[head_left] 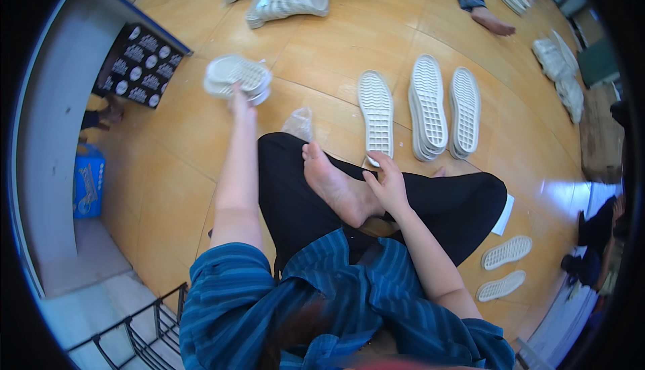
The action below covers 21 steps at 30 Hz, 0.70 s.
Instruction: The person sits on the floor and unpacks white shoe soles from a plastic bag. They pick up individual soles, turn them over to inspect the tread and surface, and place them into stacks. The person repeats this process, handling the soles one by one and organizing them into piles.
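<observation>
In the head view, your hands are well apart. Your left hand (240, 100), stretched out to the left, is clamped on a bundle (234, 73) of white soles, held above the floor (181, 148); it is blurred, but a gridded tread shows on top.

Your right hand (390, 183) is at the near end of a single sole (375, 111); you can't tell from here whether its fingers grip it. That sole lies tread up, off-white, long and rounded at the toe, with wavy ridges toward the far end and square cells toward you. To its right lie a tall stack (428, 101) and a narrower stack (465, 111), both with similar treads. A clear bag (299, 124) sits just beyond your knee.
</observation>
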Each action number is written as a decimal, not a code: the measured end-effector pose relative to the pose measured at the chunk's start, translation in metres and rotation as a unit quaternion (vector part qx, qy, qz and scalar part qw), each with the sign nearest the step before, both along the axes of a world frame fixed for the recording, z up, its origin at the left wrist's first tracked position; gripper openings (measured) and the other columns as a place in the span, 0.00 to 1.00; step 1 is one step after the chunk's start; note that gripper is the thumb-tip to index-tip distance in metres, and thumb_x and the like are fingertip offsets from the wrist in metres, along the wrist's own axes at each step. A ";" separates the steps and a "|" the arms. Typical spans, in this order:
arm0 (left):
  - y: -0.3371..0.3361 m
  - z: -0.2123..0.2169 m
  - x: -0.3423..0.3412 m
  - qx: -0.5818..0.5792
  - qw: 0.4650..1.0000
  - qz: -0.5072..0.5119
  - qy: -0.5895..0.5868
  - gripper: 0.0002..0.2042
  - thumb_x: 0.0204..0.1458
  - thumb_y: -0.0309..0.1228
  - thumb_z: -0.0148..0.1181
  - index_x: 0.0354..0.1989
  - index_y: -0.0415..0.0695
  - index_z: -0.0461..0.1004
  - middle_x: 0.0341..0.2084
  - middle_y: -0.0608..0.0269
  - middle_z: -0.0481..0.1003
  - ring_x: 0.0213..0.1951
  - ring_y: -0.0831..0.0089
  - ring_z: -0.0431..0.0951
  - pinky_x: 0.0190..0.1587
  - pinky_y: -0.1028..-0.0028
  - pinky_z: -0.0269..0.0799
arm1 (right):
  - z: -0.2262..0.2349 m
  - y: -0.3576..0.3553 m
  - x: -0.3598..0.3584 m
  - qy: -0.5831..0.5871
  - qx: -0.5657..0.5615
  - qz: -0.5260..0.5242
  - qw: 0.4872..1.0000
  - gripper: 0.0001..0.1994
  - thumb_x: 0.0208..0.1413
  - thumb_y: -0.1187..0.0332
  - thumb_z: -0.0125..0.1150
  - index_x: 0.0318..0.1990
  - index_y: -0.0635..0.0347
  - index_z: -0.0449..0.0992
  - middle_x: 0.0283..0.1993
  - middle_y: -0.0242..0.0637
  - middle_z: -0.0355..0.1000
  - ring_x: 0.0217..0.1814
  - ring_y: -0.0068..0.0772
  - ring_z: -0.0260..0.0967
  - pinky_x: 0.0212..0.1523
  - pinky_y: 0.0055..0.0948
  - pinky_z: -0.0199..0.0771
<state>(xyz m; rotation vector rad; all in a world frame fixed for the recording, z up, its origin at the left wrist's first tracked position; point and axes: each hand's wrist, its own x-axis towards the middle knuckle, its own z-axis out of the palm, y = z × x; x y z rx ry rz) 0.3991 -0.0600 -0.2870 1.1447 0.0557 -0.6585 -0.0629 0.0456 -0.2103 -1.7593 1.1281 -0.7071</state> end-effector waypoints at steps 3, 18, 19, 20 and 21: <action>0.040 -0.052 0.057 -0.026 0.998 -0.018 0.047 0.28 0.50 0.27 0.65 0.58 0.29 0.63 0.52 0.47 0.73 0.49 0.58 0.78 0.48 0.56 0.79 | -0.015 -0.015 -0.007 0.081 -0.036 -0.022 0.996 0.25 0.48 0.67 0.67 0.56 0.61 0.71 0.52 0.48 0.69 0.58 0.50 0.66 0.60 0.39 0.66; 0.082 0.107 -0.105 0.075 0.909 -0.139 -0.386 0.18 0.60 0.33 0.57 0.56 0.38 0.71 0.54 0.54 0.72 0.52 0.69 0.75 0.53 0.70 0.71 | -0.028 -0.065 0.015 0.282 0.063 -0.072 0.955 0.44 0.40 0.58 0.75 0.68 0.48 0.61 0.70 0.51 0.54 0.68 0.52 0.58 0.61 0.41 0.68; 0.082 0.122 -0.131 0.059 0.907 -0.191 -0.371 0.17 0.61 0.33 0.56 0.56 0.38 0.71 0.54 0.55 0.73 0.52 0.70 0.75 0.52 0.70 0.71 | -0.023 -0.067 0.006 0.135 0.124 -0.082 0.980 0.43 0.41 0.58 0.74 0.68 0.51 0.61 0.67 0.49 0.58 0.66 0.47 0.60 0.59 0.38 0.68; 0.082 0.134 -0.159 0.008 0.893 -0.248 -0.376 0.16 0.63 0.32 0.54 0.55 0.39 0.72 0.53 0.56 0.73 0.52 0.70 0.75 0.52 0.71 0.72 | -0.015 -0.070 -0.003 0.000 0.213 -0.075 0.974 0.43 0.42 0.58 0.74 0.68 0.53 0.61 0.64 0.47 0.62 0.65 0.42 0.62 0.58 0.35 0.68; 0.083 0.145 -0.187 0.037 0.899 -0.293 -0.325 0.16 0.63 0.34 0.54 0.55 0.39 0.72 0.53 0.56 0.73 0.53 0.68 0.75 0.54 0.69 0.71 | -0.006 -0.070 -0.012 -0.139 0.295 -0.076 0.942 0.43 0.43 0.57 0.74 0.68 0.56 0.61 0.61 0.46 0.66 0.63 0.37 0.63 0.57 0.32 0.68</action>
